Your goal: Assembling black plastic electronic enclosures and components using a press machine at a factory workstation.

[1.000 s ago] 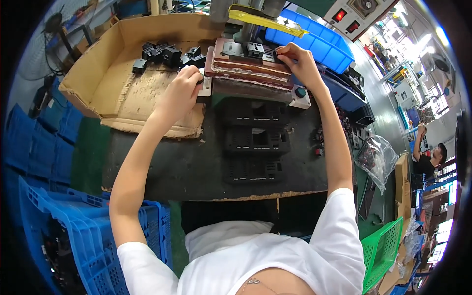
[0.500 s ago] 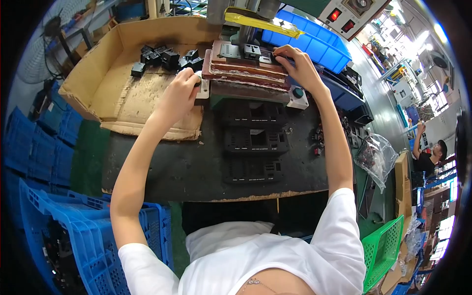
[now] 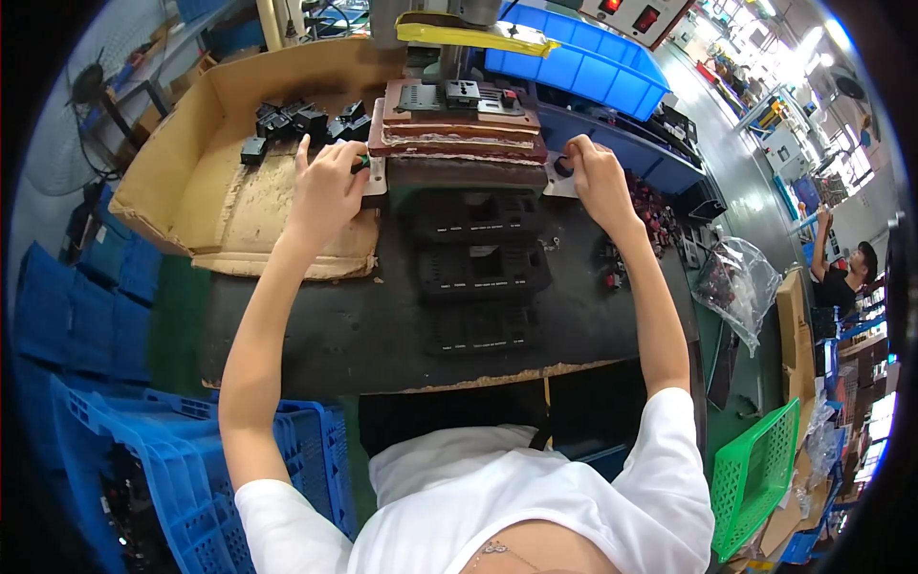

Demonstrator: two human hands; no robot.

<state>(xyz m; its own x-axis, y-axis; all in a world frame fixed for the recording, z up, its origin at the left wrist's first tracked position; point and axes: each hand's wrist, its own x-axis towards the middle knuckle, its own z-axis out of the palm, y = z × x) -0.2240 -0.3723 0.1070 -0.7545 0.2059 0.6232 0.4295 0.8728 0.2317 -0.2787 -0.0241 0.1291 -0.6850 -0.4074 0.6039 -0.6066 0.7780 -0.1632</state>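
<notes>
My left hand (image 3: 328, 184) is at the green push button (image 3: 360, 165) on the left side of a press, fingers curled against it and one finger raised. On the other side, my right hand (image 3: 599, 177) has its fingers bent over a dark round push button (image 3: 564, 167). Between them stands the layered brown press fixture (image 3: 459, 139). On top of it lie a perforated grey plate (image 3: 421, 99), a small square socket-like part (image 3: 463, 92) and a small black-and-red part (image 3: 509, 99). Three black plastic panels (image 3: 483, 269) lie in a column nearer me.
A cardboard tray (image 3: 182, 187) with several black blocks (image 3: 311, 124) is at left. Behind the press are a yellow-wrapped bar (image 3: 478, 36) and a blue bin (image 3: 583, 67). Small red and black parts (image 3: 655, 215) and a clear bag (image 3: 736, 282) lie at right. Blue crates (image 3: 163, 450) flank me.
My right hand has left the top of the fixture and come down to the right button, uncovering the black-and-red part. My left hand stays at its button. The view has shifted slightly.
</notes>
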